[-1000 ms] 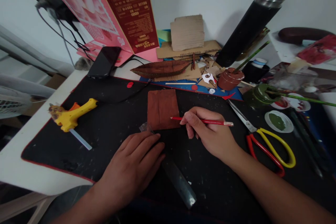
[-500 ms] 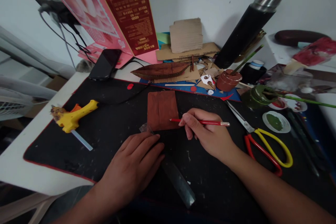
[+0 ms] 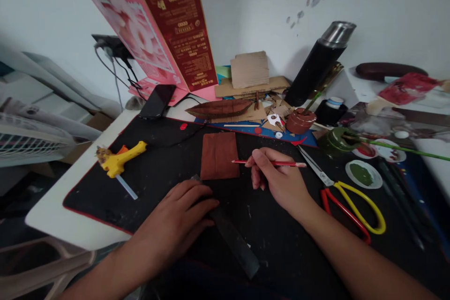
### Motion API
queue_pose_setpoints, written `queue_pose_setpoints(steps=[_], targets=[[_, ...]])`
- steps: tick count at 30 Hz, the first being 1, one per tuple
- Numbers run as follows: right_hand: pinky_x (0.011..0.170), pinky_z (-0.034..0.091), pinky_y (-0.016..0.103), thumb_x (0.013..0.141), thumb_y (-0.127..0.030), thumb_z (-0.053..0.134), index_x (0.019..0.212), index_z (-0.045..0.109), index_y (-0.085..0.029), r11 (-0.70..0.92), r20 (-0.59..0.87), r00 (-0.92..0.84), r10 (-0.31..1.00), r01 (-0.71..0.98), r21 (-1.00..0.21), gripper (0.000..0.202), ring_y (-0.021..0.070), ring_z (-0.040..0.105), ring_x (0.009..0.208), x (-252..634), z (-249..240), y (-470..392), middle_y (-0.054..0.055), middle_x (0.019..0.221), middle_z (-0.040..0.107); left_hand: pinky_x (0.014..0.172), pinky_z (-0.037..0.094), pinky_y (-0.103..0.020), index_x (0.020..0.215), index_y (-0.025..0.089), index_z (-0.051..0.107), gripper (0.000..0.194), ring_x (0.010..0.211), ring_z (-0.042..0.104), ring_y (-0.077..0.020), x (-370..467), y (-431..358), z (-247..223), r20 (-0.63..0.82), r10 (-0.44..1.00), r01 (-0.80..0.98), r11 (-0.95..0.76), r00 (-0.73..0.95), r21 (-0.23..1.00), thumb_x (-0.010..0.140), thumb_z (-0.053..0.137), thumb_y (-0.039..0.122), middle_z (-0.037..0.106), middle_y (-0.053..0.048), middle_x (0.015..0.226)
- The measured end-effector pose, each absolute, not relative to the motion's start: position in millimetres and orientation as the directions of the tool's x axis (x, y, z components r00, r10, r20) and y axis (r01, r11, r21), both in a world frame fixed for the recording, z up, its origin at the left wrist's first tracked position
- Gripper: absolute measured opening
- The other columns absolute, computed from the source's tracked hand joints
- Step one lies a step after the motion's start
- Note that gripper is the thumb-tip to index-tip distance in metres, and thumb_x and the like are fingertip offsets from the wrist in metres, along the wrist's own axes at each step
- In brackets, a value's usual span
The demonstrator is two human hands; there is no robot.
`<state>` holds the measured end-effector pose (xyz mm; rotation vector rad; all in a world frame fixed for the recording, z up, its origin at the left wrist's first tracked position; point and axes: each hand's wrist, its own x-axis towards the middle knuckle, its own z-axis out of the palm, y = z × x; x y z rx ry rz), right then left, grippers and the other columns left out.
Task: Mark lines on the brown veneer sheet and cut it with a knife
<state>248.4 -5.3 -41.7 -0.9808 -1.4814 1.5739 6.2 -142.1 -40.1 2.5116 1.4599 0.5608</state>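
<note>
A red pencil (image 3: 295,164) is pinched in my right hand (image 3: 281,180), its tip pointing left over the right edge of a brown-painted square piece (image 3: 220,152). The square lies flat on the black mat. Below it, my left hand (image 3: 181,218) has its fingers curled over a clear, dark-looking ruler (image 3: 237,243) that slants down to the right. The ruler's upper end peeks out just under the square's lower left corner; its middle is hidden by the fingers. Scissors (image 3: 346,201) with red and yellow handles lie to the right of my right hand.
A yellow glue gun (image 3: 123,157) lies at left, a phone (image 3: 158,101) behind it. Along the back are a brown boat-shaped piece (image 3: 221,108), cardboard (image 3: 249,70), a thermos (image 3: 318,63), a brown paint jar (image 3: 300,119) and a green paint jar (image 3: 335,143).
The view has shifted and tilted up slightly. The ruler's upper end has drawn away from the square's lower left corner, and the pencil tip sits nearer the square's right edge.
</note>
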Motion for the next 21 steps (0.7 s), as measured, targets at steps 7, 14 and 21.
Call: queue_pose_setpoints(steps=[7, 14, 21], targets=[[0.042, 0.039, 0.023, 0.102, -0.063, 0.066, 0.083, 0.072, -0.021, -0.052, -0.042, -0.425, 0.904, -0.011, -0.999, 0.047, 0.0122, 0.059, 0.045, 250.2, -40.4, -5.1, -0.004, 0.054, 0.060, 0.093, 0.057, -0.040, 0.116, 0.025, 0.064, 0.019, 0.110, 0.063, -0.0260, 8.6, -127.4, -29.2, 0.086, 0.899, 0.772, -0.416, 0.430, 0.481, 0.100, 0.074, 0.020, 0.067, -0.006, 0.117], [0.043, 0.039, 0.023, 0.103, -0.062, 0.064, 0.083, 0.072, -0.021, -0.046, -0.040, -0.433, 0.900, -0.002, -0.999, 0.045, 0.0122, 0.057, 0.045, 250.5, -37.8, -3.7, -0.004, 0.054, 0.060, 0.097, 0.051, -0.042, 0.109, 0.025, 0.060, 0.022, 0.110, 0.060, -0.0260, 11.8, -130.2, -28.7, 0.071, 0.929, 0.789, -0.347, 0.363, 0.507, 0.097, 0.076, 0.017, 0.066, -0.004, 0.115], [0.046, 0.041, 0.024, 0.105, -0.058, 0.064, 0.082, 0.072, -0.021, -0.026, -0.016, -0.453, 0.891, -0.018, -0.999, 0.044, 0.0115, 0.055, 0.047, 250.7, -35.7, -4.6, -0.005, 0.055, 0.060, 0.090, 0.048, -0.037, 0.103, 0.025, 0.063, 0.010, 0.097, 0.063, -0.0222, 18.4, -133.1, -27.2, 0.180, 0.924, 0.768, -0.381, 0.338, 0.515, 0.105, 0.063, 0.015, 0.070, -0.001, 0.102]])
